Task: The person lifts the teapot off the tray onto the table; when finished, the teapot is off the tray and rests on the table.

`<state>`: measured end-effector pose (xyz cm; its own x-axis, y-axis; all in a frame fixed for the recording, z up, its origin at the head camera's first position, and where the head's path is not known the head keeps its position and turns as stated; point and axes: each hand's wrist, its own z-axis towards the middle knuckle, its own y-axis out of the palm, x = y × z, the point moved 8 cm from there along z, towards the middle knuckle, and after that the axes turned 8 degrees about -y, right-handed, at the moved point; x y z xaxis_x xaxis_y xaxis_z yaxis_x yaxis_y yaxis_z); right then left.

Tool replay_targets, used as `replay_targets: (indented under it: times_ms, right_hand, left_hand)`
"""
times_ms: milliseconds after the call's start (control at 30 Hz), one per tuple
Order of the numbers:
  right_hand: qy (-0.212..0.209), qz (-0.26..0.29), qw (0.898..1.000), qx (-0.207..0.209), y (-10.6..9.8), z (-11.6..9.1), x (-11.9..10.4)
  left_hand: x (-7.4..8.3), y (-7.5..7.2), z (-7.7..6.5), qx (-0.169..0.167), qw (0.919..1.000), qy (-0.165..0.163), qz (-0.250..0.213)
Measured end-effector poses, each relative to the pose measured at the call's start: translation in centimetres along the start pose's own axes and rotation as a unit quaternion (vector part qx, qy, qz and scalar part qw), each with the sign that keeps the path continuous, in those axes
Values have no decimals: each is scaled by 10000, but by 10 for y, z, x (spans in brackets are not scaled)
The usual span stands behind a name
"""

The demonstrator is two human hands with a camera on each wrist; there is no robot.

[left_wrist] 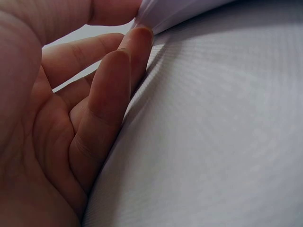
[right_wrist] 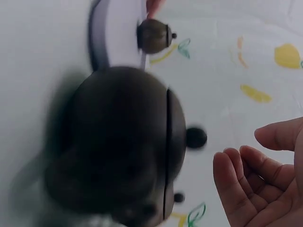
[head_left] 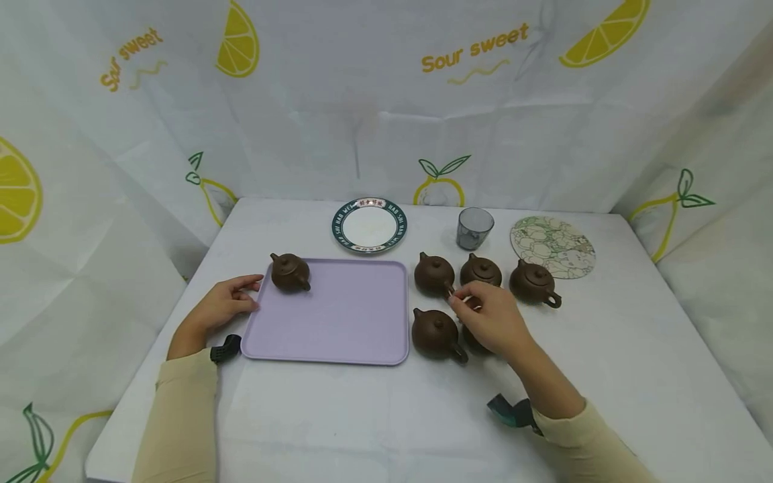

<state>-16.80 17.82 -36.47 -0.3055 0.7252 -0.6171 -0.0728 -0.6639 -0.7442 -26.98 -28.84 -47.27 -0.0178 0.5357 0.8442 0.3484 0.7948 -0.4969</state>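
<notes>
My left hand (head_left: 225, 305) is at the left rim of a lilac tray (head_left: 329, 315); in the left wrist view its thumb and fingertips meet the rim. A small brown teapot (head_left: 290, 272) stands in the tray's upper left corner. My right hand (head_left: 492, 318) hovers over a group of similar teapots right of the tray. Its fingertips are near the handle of the back-left teapot (head_left: 433, 274). In the right wrist view, thumb and fingers are apart with nothing between them. The front-left teapot (head_left: 435, 332) is beside it; another teapot (head_left: 473, 342) is partly hidden under the hand.
Two more teapots, one in the middle (head_left: 481, 268) and one at the right (head_left: 531, 280), stand in the back row. Behind are a green-rimmed plate (head_left: 370, 248), a grey glass (head_left: 474, 228) and a round patterned mat (head_left: 555, 245). A printed cloth (head_left: 338, 100) hangs behind the table.
</notes>
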Motion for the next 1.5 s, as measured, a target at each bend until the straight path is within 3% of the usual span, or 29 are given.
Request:
replay_targets:
  times_ms: [100, 367, 533, 633, 767, 933, 1133, 1233, 1367, 1500]
  right_hand:
    - [-446, 140, 9989, -46, 22, 24, -28]
    - [-975, 502, 9933, -370, 89, 68, -95]
    - [-974, 923, 9893, -569, 143, 90, -120]
    - [-761, 1106, 9886, -679, 170, 100, -123]
    - [-601, 895, 9918, -692, 194, 107, -122]
    - [-445, 610, 9965, -352, 203, 116, -117]
    - [-420, 668, 9943, -721, 219, 124, -116]
    - [-475, 896, 9907, -905, 226, 125, -117]
    - [-257, 1538, 9804, -1203, 235, 124, -115]
    - [-118, 1764, 9755, -1306, 239, 124, -114]
  left_hand:
    - [2, 0, 3, -3, 10000, 43, -34]
    - [6, 0, 8, -6, 10000, 39, 51]
    - [13, 1, 8, -19, 10000, 52, -29]
    - [9, 3, 8, -1, 9999, 60, -86]
    - [3, 6, 6, -21, 9999, 32, -144]
    - [2, 5, 5, -9, 9999, 25, -135]
    - [3, 3, 3, -24, 9999, -85, -138]
    - [11, 3, 0, -40, 9997, -78, -211]
    - [22, 5, -7, -66, 9997, -125, -217]
    - [25, 4, -12, -30, 9997, -231, -124]
